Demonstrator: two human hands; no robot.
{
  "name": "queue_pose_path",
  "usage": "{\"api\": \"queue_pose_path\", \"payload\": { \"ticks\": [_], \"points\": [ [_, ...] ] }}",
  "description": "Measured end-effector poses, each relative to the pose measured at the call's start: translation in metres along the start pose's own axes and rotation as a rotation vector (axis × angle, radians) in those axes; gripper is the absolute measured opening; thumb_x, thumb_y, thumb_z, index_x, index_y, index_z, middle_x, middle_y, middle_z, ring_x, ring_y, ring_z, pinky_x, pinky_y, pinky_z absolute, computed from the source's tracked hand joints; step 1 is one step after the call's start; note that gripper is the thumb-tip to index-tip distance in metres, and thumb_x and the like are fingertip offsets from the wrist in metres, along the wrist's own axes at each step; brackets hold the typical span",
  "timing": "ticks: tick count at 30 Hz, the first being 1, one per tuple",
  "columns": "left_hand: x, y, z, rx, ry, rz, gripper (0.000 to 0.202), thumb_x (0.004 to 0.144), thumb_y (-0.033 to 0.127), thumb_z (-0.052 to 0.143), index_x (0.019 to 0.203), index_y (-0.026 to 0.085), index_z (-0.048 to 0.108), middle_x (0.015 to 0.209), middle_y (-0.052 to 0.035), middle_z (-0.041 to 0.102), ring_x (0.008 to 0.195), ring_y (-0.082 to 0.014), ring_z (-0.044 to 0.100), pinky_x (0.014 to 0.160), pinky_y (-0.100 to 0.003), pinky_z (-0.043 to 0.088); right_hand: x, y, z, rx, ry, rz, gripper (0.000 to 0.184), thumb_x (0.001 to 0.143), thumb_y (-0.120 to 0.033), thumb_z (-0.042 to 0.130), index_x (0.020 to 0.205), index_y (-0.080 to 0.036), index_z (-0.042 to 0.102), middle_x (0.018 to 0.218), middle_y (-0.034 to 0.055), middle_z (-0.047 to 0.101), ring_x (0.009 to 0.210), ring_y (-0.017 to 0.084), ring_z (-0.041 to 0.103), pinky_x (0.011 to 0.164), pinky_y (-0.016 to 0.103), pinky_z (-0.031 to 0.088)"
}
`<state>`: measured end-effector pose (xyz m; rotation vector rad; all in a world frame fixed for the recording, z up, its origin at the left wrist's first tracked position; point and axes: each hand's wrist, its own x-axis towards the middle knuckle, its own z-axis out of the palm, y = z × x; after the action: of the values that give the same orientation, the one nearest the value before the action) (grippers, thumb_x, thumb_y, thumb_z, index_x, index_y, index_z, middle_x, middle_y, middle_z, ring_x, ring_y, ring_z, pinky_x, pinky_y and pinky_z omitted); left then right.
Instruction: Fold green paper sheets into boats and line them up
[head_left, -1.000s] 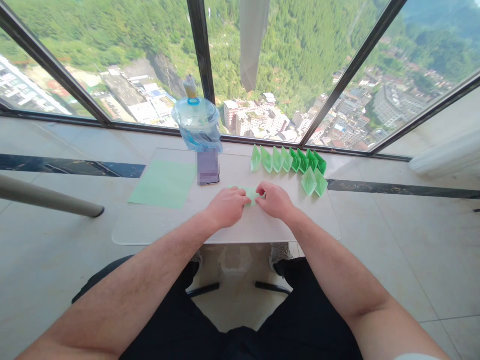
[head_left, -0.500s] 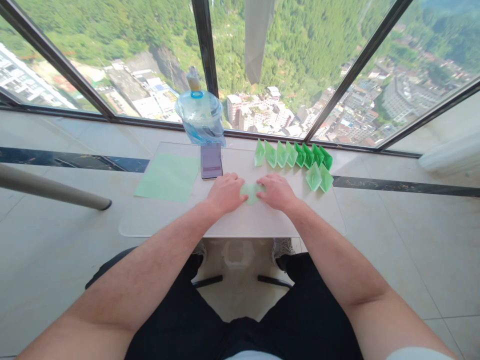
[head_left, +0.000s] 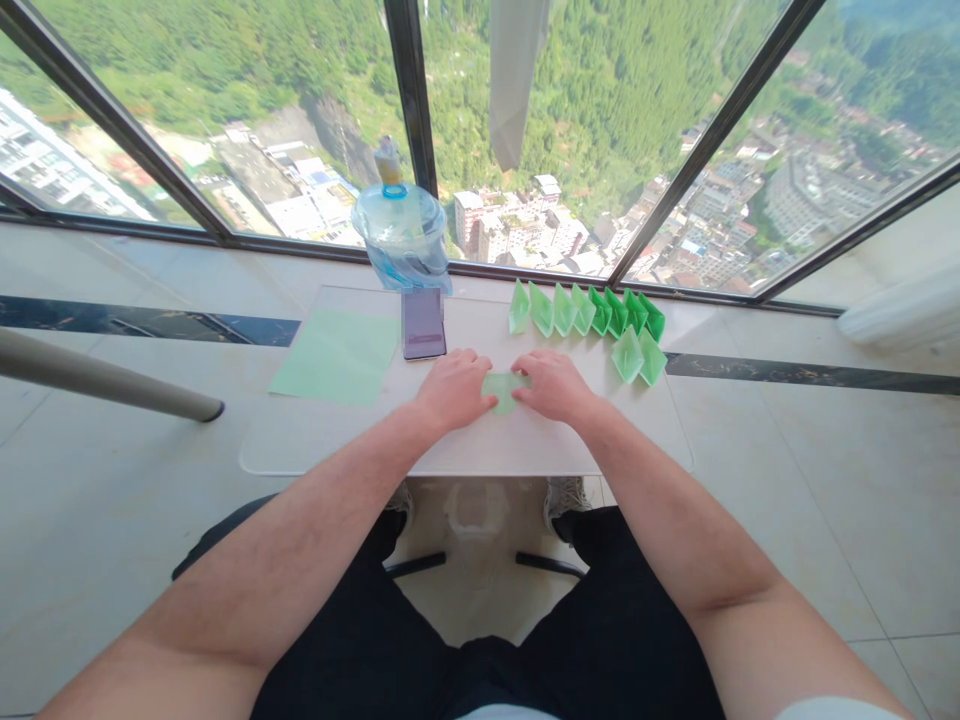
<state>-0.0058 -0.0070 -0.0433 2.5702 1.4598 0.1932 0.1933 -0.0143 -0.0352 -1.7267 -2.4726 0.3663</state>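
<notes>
A small folded piece of light green paper (head_left: pixel 503 391) lies on the white table between my two hands. My left hand (head_left: pixel 459 388) grips its left end, thumb at the near side and fingers at the far side. At the opposite end, my right hand (head_left: pixel 550 385) holds the paper in the same way, thumb and fingers bent around it. Both hands rest low on the tabletop, and they cover the ends of the paper. How its layers are folded is too small to make out.
Folded green paper boats (head_left: pixel 564 310) stand in a row at the back right, with two pale ones (head_left: pixel 639 356) in front. Green sheet paper (head_left: pixel 334 356) lies at the left of the table (head_left: pixel 322 440). A phone (head_left: pixel 424 324) leans near a large water bottle (head_left: pixel 401 235) by the window.
Hardly anything differs. Both hands keep hold of the folded paper in the same place, with only a tiny shift of the fingers.
</notes>
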Motion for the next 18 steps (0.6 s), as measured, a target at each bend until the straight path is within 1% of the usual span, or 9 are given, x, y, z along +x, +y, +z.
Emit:
{"api": "queue_pose_path", "payload": {
  "ticks": [4, 8, 14, 18],
  "points": [
    [-0.0008, 0.0002, -0.0008, 0.002, -0.001, 0.016, 0.038, 0.079, 0.040, 0.068, 0.108, 0.015, 0.069, 0.105, -0.0134, 0.065, 0.105, -0.0306, 0.059, 0.093, -0.042, 0.045, -0.0006, 0.0006, 0.0009, 0.001, 0.016, -0.027, 0.037, 0.081, -0.028, 0.070, 0.117, -0.021, 0.069, 0.114, 0.0102, 0.066, 0.110, 0.028, 0.057, 0.095, 0.038, 0.039],
    [-0.0022, 0.0002, -0.0008, -0.001, 0.018, 0.034, 0.037, 0.080, 0.039, 0.068, 0.108, 0.014, 0.068, 0.105, -0.0135, 0.065, 0.104, -0.0300, 0.059, 0.092, -0.041, 0.046, -0.0007, 0.0027, 0.0032, 0.009, 0.024, -0.051, 0.035, 0.081, -0.028, 0.071, 0.115, -0.021, 0.071, 0.116, 0.0096, 0.066, 0.111, 0.027, 0.057, 0.097, 0.038, 0.039],
    [-0.0035, 0.0016, -0.0006, 0.009, 0.023, 0.044, 0.038, 0.080, 0.037, 0.068, 0.110, 0.013, 0.067, 0.105, -0.0129, 0.066, 0.103, -0.0297, 0.059, 0.092, -0.041, 0.046, -0.0009, 0.0051, 0.0053, 0.002, 0.033, -0.080, 0.035, 0.083, -0.029, 0.070, 0.116, -0.021, 0.071, 0.116, 0.0094, 0.068, 0.110, 0.026, 0.059, 0.097, 0.037, 0.040],
    [-0.0039, 0.0023, -0.0010, 0.001, 0.033, 0.042, 0.035, 0.080, 0.036, 0.069, 0.108, 0.014, 0.067, 0.104, -0.0123, 0.066, 0.103, -0.0297, 0.059, 0.091, -0.041, 0.046, -0.0012, 0.0054, 0.0052, 0.021, 0.049, -0.095, 0.030, 0.081, -0.027, 0.071, 0.111, -0.020, 0.072, 0.113, 0.0087, 0.068, 0.107, 0.025, 0.059, 0.096, 0.037, 0.040]
  ]
}}
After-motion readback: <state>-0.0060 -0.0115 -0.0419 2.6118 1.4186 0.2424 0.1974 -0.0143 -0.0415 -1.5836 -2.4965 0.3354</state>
